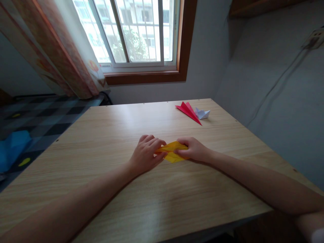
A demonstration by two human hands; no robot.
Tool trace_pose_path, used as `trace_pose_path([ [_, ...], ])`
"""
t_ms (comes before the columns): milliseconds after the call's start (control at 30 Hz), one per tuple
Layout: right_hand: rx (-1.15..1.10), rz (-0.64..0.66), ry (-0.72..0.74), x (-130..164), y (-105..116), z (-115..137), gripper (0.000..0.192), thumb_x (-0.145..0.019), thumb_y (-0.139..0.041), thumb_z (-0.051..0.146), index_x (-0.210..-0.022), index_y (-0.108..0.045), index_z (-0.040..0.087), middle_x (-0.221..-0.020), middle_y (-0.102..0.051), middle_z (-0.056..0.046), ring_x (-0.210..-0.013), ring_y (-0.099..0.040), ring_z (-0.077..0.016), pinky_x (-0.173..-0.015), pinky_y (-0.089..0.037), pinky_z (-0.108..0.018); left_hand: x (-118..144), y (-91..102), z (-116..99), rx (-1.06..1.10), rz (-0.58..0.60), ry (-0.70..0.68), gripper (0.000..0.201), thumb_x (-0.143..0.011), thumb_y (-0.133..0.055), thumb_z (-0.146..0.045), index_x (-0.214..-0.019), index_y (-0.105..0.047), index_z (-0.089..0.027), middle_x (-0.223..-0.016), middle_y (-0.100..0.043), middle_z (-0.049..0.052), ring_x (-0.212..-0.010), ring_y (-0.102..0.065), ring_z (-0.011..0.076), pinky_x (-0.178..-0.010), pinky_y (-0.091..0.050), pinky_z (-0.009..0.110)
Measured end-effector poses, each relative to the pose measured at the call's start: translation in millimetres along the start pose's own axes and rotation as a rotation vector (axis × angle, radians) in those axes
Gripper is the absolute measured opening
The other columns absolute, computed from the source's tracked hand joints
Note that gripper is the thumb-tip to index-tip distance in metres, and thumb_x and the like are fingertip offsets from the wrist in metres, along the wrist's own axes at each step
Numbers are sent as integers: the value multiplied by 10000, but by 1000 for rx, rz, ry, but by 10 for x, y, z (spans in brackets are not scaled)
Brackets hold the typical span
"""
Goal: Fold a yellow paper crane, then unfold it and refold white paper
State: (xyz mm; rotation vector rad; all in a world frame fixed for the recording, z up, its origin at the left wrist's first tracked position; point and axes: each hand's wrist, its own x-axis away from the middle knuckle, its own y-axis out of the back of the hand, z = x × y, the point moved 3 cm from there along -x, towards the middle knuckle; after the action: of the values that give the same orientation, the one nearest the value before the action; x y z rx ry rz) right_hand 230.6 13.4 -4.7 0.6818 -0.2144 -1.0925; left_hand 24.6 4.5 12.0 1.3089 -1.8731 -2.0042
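A folded yellow paper (172,151) lies flat on the light wooden table (126,202), near its middle. My left hand (147,152) rests on the paper's left end, fingers curled over the edge and pressing it down. My right hand (194,149) holds the paper's right end, fingertips pinching the fold. Both forearms stretch across the table from the near edge. Part of the paper is hidden under my fingers.
A red folded paper shape (188,111) and a small white folded paper shape (203,113) lie at the far right of the table. A window (136,30) with a curtain (68,57) is behind. A bed with checked cover (37,125) stands left.
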Motion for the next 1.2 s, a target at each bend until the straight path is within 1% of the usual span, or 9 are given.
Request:
trace_pose_path([
  [133,-59,-67,-10,2,28,3,100,-793,-624,256,-747,-627,168,-706,-592,21,-667,-526,-140,-584,-380,-241,14,48,5,61,-140,18,482,-883,-624,-413,-1290,-503,-186,-1193,-607,116,-1107,-544,271,-982,-428,439],
  [300,-55,-260,28,-27,143,-48,126,-837,-613,288,-783,-631,175,-730,-622,4,-679,-558,-162,-592,-399,-262,11,84,65,152,-238,68,485,-958,-509,-323,-1408,-370,-204,-1356,-489,140,-1274,-445,265,-1085,-391,463],
  [433,276,-484,193,0,295,-31,68,-835,-641,260,-810,-669,203,-740,-667,-26,-723,-580,-202,-702,-414,-335,3,81,110,174,-254,117,454,-973,-466,-305,-1408,-368,-222,-1375,-473,136,-1301,-431,265,-1113,-373,485],
  [500,476,-534,328,35,326,5,44,-836,-642,219,-841,-685,223,-784,-705,-41,-799,-600,-229,-794,-399,-384,5,88,103,171,-259,111,458,-971,-471,-305,-1410,-365,-224,-1383,-464,138,-1307,-425,268,-1113,-372,490],
  [667,656,-298,517,85,224,64,96,-925,-579,283,-932,-672,262,-951,-743,-34,-947,-586,-250,-882,-341,-432,24,107,29,94,-259,35,536,-929,-561,-326,-1420,-366,-238,-1408,-444,142,-1303,-428,291,-1089,-391,500],
  [767,675,-208,534,96,152,98,137,-961,-542,337,-949,-663,272,-956,-734,-31,-943,-569,-240,-876,-333,-424,24,57,-23,48,-159,-63,546,-895,-625,-344,-1388,-429,-220,-1387,-490,136,-1321,-417,299,-1109,-376,498],
  [933,765,-142,615,98,66,133,192,-986,-509,353,-925,-664,259,-921,-730,-34,-886,-558,-221,-805,-344,-392,16,-53,-59,1,45,-189,383,-918,-604,-316,-1286,-578,-216,-1252,-637,88,-1234,-523,261,-1075,-433,465],
  [1033,765,-126,646,81,40,119,216,-994,-494,339,-910,-671,248,-899,-731,-37,-861,-565,-212,-787,-355,-378,18,-70,-55,29,80,-204,304,-954,-540,-228,-1246,-624,-231,-1199,-687,66,-1161,-590,221,-1015,-496,420],
  [1200,700,-89,683,51,10,75,224,-996,-488,296,-909,-684,234,-889,-750,-39,-855,-616,-196,-811,-385,-363,25,-74,-72,74,124,-217,268,-991,-483,-245,-1170,-681,-227,-1131,-727,66,-1049,-662,195,-938,-558,378],
])
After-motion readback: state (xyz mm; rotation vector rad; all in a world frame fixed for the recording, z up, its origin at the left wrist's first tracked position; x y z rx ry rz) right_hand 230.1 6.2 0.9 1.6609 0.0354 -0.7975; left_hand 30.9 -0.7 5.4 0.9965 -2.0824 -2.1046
